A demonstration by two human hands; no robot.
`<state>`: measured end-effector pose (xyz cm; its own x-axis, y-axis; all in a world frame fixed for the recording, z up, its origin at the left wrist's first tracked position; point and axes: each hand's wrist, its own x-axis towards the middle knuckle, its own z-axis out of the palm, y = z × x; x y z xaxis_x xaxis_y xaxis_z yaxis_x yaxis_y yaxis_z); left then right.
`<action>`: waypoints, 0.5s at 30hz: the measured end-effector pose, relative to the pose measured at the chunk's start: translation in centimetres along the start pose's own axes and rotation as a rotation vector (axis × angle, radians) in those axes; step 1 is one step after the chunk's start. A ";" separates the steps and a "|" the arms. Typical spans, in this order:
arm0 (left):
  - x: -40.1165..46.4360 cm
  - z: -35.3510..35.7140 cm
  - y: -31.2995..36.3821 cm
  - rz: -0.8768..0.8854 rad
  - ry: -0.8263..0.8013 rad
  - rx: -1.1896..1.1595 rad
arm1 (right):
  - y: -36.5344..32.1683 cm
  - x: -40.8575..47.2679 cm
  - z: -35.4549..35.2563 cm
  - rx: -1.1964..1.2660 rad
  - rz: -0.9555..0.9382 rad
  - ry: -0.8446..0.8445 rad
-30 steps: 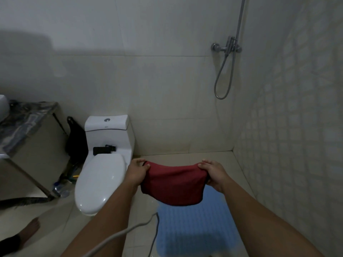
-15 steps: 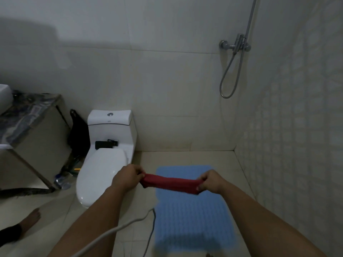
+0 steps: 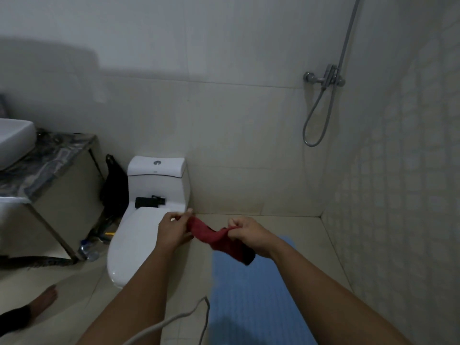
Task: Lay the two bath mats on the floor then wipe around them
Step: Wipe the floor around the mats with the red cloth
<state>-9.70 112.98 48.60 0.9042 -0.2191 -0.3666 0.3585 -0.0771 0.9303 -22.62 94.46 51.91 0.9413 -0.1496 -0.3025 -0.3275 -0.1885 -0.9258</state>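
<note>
At frame centre, the left hand point(image 3: 174, 231) and right hand point(image 3: 249, 235) each pinch an end of a bunched red cloth point(image 3: 219, 239). Below it, the blue mat point(image 3: 249, 295) lies flat between the toilet point(image 3: 139, 235) and right wall, with bare floor point(image 3: 311, 235) along its edges.

The cloth point(image 3: 219, 239) is deep red, darkening almost to black at its hanging tip. The bath mat point(image 3: 251, 295) at six o'clock is pale blue with a fine grid of raised dots. The toilet point(image 3: 139, 235) at nine o'clock is glossy white (a black object lies on it). The countertop point(image 3: 47, 160) is veined grey and black marble. The right wall point(image 3: 403, 195) shows small cream mosaic squares; the floor point(image 3: 273, 222) is plain beige.
</note>
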 end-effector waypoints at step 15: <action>-1.4 5.6 5.2 0.050 -0.522 0.232 | -1.7 1.3 -2.4 0.043 -0.078 0.328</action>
<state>-10.40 107.42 54.04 0.6636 -0.6745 -0.3235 0.2045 -0.2524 0.9458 -21.06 92.27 53.61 0.8846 -0.4423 -0.1481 -0.2457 -0.1718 -0.9540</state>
